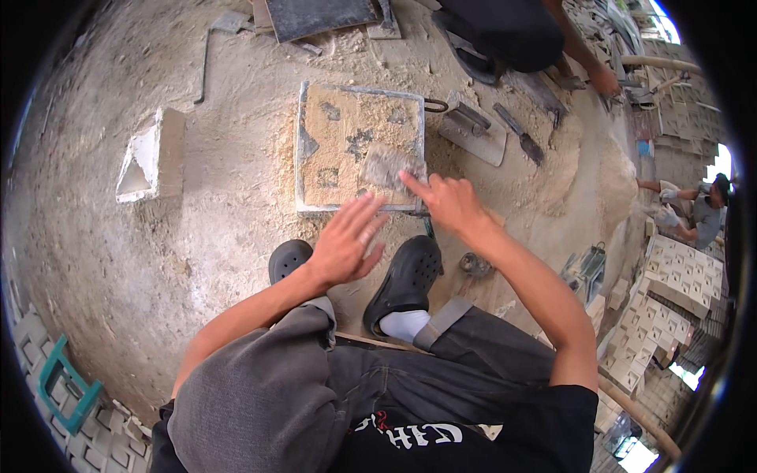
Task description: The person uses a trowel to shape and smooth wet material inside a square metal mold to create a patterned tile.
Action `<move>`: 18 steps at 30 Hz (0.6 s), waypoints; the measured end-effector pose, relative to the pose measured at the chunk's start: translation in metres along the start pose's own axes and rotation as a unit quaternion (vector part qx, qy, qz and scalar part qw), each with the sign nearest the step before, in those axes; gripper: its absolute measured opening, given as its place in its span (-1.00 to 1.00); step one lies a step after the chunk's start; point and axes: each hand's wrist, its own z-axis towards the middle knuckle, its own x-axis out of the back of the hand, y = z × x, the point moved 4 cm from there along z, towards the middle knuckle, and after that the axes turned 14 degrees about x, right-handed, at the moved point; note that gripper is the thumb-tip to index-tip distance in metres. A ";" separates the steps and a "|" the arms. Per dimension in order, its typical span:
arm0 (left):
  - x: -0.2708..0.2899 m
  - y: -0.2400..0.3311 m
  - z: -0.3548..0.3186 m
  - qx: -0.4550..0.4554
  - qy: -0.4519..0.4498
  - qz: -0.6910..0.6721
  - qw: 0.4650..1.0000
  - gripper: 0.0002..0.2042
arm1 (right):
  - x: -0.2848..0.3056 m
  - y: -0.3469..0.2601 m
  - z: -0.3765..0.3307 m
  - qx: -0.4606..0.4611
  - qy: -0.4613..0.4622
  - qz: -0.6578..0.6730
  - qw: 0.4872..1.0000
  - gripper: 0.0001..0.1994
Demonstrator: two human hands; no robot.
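Observation:
A square, metal-edged mould (299,150) lies on the ground in front of me, covered with tan sandy powder and showing several dark grey patches. My right hand (453,203) grips a wide, flat greyish brush (382,164), its index finger stretched along it. The brush rests over the mould's lower right part; its handle is mostly hidden under the hand. Near the mould's lower edge is my left hand (347,240), fingers stretched out and holding nothing. Right of the mould lie a flat trowel (475,134) and a narrow dark-handled tool (520,135).
A white angular block (162,154) stands at left, below a bent metal rod (204,67). A dark board (319,17) lies at the top. A co-worker (505,31) crouches at upper right; another person (702,211) is near stacked patterned tiles (684,268) at far right.

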 end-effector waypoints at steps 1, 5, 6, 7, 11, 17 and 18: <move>-0.007 0.006 -0.003 -0.016 -0.030 0.013 0.999 -0.43 | -0.001 0.010 0.003 -0.027 -0.002 -0.006 1.000 -0.36; -0.027 0.002 0.001 -0.053 -0.097 0.134 0.985 -0.31 | 0.012 0.044 0.015 -0.088 0.054 0.026 0.994 -0.39; -0.030 -0.002 0.007 -0.059 -0.100 0.158 0.981 -0.27 | 0.017 0.048 0.014 -0.100 0.071 0.039 0.992 -0.39; -0.031 -0.012 0.014 -0.073 -0.093 0.237 0.964 -0.18 | 0.027 0.047 0.016 -0.145 0.078 0.086 0.983 -0.42; -0.024 -0.031 0.081 -0.135 -0.142 0.264 0.944 -0.20 | 0.033 0.052 0.002 -0.232 0.127 0.198 0.944 -0.55; 0.013 -0.069 0.172 -0.068 -0.098 0.332 0.936 -0.32 | 0.020 -0.009 0.001 -0.400 0.101 0.413 0.812 -0.58; 0.019 -0.083 0.175 -0.049 -0.039 0.321 0.945 -0.34 | 0.012 -0.028 0.007 -0.411 0.111 0.459 0.780 -0.57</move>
